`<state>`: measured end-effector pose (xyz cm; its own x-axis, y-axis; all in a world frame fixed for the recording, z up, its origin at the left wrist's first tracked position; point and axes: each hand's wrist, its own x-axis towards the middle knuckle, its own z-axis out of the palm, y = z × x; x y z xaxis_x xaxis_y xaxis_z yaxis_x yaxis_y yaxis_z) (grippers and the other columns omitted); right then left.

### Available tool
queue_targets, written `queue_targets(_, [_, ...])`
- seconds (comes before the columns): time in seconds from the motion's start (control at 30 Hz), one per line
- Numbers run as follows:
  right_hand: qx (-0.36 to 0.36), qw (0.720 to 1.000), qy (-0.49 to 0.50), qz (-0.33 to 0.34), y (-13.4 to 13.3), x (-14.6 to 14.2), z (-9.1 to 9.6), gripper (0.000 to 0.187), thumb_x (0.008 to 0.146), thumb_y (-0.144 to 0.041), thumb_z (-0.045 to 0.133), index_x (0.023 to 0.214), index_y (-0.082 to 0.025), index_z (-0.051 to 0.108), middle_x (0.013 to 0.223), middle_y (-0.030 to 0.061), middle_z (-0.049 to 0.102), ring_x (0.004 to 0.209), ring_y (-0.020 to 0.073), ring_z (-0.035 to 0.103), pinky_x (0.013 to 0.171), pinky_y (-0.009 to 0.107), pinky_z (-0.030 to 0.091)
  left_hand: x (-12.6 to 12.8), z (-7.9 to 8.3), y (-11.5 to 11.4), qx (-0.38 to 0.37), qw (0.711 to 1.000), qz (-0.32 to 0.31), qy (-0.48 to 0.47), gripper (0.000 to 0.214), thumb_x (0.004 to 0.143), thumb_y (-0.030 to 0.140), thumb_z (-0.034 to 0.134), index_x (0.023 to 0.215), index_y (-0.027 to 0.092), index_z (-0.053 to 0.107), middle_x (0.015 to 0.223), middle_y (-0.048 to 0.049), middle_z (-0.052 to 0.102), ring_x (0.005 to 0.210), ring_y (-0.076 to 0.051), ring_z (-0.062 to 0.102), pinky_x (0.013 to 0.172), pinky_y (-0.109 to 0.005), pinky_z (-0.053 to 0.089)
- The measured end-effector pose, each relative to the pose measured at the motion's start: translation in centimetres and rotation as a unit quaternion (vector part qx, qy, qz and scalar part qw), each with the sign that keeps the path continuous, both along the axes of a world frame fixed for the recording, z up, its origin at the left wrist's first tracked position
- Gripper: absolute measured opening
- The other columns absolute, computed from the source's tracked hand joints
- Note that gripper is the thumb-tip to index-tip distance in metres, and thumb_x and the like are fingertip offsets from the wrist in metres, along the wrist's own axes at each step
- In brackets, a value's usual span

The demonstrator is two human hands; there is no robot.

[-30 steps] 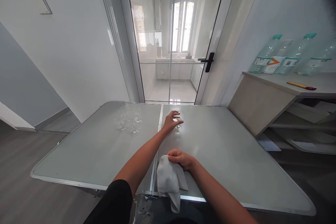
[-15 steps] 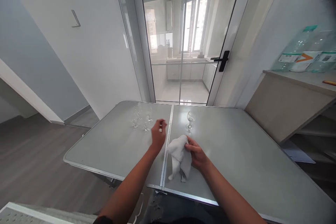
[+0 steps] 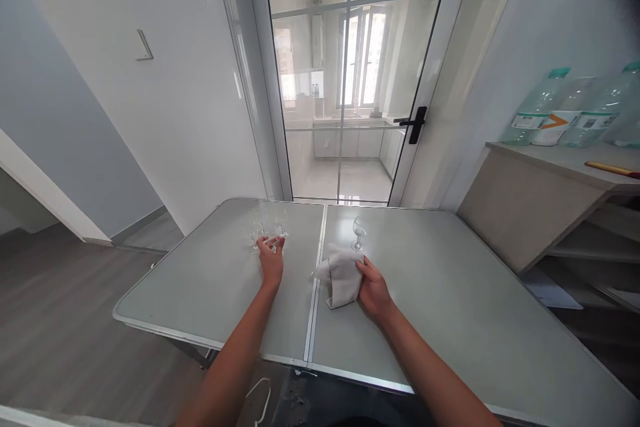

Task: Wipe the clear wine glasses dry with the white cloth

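My left hand (image 3: 271, 263) is over the left half of the table, at the near side of a group of several clear stemmed glasses (image 3: 283, 223). Its fingers are curved and apart around the nearest glass; whether they touch it is hard to see. A folded white cloth (image 3: 343, 277) hangs from my right hand (image 3: 374, 288), pinched between thumb and fingers above the table's seam. Just beyond the cloth, a single stemmed glass (image 3: 359, 233) stands upright on the right half.
The grey folding table (image 3: 435, 280) has a metal seam down its middle. A glazed door with a black handle (image 3: 414, 124) is behind it. At the right, a shelf unit (image 3: 545, 193) carries plastic bottles (image 3: 537, 110) and a yellow-red stick (image 3: 613, 169).
My left hand has moved left and away from me, from near the seam to the glass group. The cloth in my right hand now hangs flatter and shorter. The view has shifted slightly.
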<state>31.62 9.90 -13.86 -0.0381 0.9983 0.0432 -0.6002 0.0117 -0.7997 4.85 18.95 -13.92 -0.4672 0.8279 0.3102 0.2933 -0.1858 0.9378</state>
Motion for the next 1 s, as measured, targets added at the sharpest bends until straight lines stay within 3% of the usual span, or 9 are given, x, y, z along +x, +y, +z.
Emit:
queue_targets(0.07, [0.015, 0.999, -0.037, -0.034, -0.1, -0.2, -0.1, 0.033, 0.086, -0.042, 0.072, 0.111, -0.022, 0.064, 0.092, 0.0033, 0.072, 0.079, 0.0216, 0.063, 0.069, 0.032, 0.048, 0.9, 0.2, -0.5, 0.023, 1.0, -0.021, 0.002, 0.05, 0.091, 0.054, 0.066, 0.126, 0.025, 0.044, 0.11, -0.0088, 0.071, 0.102, -0.024, 0.068, 0.088, -0.038, 0.052])
queue_targets(0.13, [0.041, 0.984, -0.096, -0.142, -0.4, -0.3, -0.4, 0.026, 0.088, -0.04, 0.072, 0.106, -0.023, 0.063, 0.085, 0.0018, 0.069, 0.074, 0.0203, 0.06, 0.066, 0.03, 0.045, 2.1, 0.1, -1.6, 0.061, 0.994, -0.069, 0.052, 0.052, 0.088, 0.053, 0.07, 0.127, 0.027, 0.049, 0.103, -0.0055, 0.073, 0.093, -0.023, 0.069, 0.086, -0.036, 0.052])
queue_targets(0.2, [0.076, 0.945, -0.168, -0.27, -0.7, -0.3, -0.7, 0.017, 0.088, -0.036, 0.071, 0.097, -0.024, 0.063, 0.083, 0.0022, 0.068, 0.075, 0.0212, 0.058, 0.067, 0.03, 0.043, 3.5, -0.4, -2.8, 0.102, 0.974, -0.142, 0.145, 0.053, 0.081, 0.051, 0.079, 0.124, 0.029, 0.058, 0.098, -0.0039, 0.075, 0.084, -0.023, 0.07, 0.084, -0.035, 0.052])
queue_targets(0.27, [0.108, 0.907, -0.239, -0.331, -1.1, -0.4, -1.0, 0.009, 0.089, -0.031, 0.067, 0.096, -0.025, 0.065, 0.088, 0.0047, 0.069, 0.081, 0.0237, 0.059, 0.072, 0.032, 0.044, 4.9, -1.0, -3.8, 0.128, 0.943, -0.207, 0.228, 0.053, 0.074, 0.049, 0.086, 0.119, 0.03, 0.066, 0.095, -0.0047, 0.077, 0.077, -0.024, 0.069, 0.081, -0.036, 0.052])
queue_targets(0.37, [0.138, 0.892, -0.329, -0.277, -1.5, -0.6, -1.2, 0.01, 0.088, -0.026, 0.063, 0.098, -0.025, 0.066, 0.094, 0.0065, 0.07, 0.086, 0.0249, 0.061, 0.079, 0.034, 0.045, 6.4, -1.9, -4.5, 0.149, 0.914, -0.254, 0.278, 0.051, 0.07, 0.049, 0.089, 0.115, 0.03, 0.073, 0.09, -0.0077, 0.078, 0.076, -0.026, 0.071, 0.077, -0.035, 0.052])
queue_targets(0.43, [0.148, 0.892, -0.366, -0.219, -1.6, -0.7, -1.2, 0.009, 0.09, -0.028, 0.061, 0.099, -0.026, 0.061, 0.086, 0.0034, 0.067, 0.077, 0.0221, 0.059, 0.076, 0.033, 0.044, 6.7, -2.2, -4.6, 0.157, 0.904, -0.263, 0.297, 0.048, 0.073, 0.051, 0.086, 0.114, 0.029, 0.074, 0.087, -0.0088, 0.078, 0.075, -0.026, 0.072, 0.075, -0.035, 0.052])
queue_targets(0.67, [0.158, 0.917, -0.363, -0.044, -1.5, -0.6, -0.7, 0.026, 0.102, -0.046, 0.048, 0.118, -0.026, 0.042, 0.073, -0.0028, 0.058, 0.068, 0.0197, 0.051, 0.072, 0.033, 0.039, 6.4, -2.3, -4.8, 0.162, 0.857, -0.313, 0.376, 0.047, 0.084, 0.054, 0.075, 0.121, 0.025, 0.073, 0.095, -0.0131, 0.079, 0.081, -0.026, 0.074, 0.074, -0.034, 0.053])
queue_targets(0.83, [0.178, 0.939, -0.296, -0.009, -1.9, -0.3, 0.0, 0.033, 0.103, -0.056, 0.043, 0.12, -0.028, 0.041, 0.08, 0.0003, 0.061, 0.077, 0.0211, 0.056, 0.077, 0.034, 0.041, 6.2, -2.3, -4.8, 0.129, 0.872, -0.337, 0.332, 0.055, 0.078, 0.065, 0.075, 0.118, 0.026, 0.074, 0.063, -0.0004, 0.068, 0.056, -0.017, 0.063, 0.06, -0.026, 0.046])
queue_targets(1.0, [0.221, 0.911, -0.346, -0.02, -2.1, -0.3, 0.0, 0.036, 0.1, -0.053, 0.052, 0.124, -0.027, 0.045, 0.092, 0.0053, 0.065, 0.084, 0.0245, 0.06, 0.084, 0.038, 0.043, 5.7, -2.3, -4.9, 0.163, 0.87, -0.309, 0.348, 0.05, 0.084, 0.057, 0.074, 0.124, 0.026, 0.073, 0.067, -0.0021, 0.069, 0.059, -0.017, 0.063, 0.062, -0.027, 0.045])
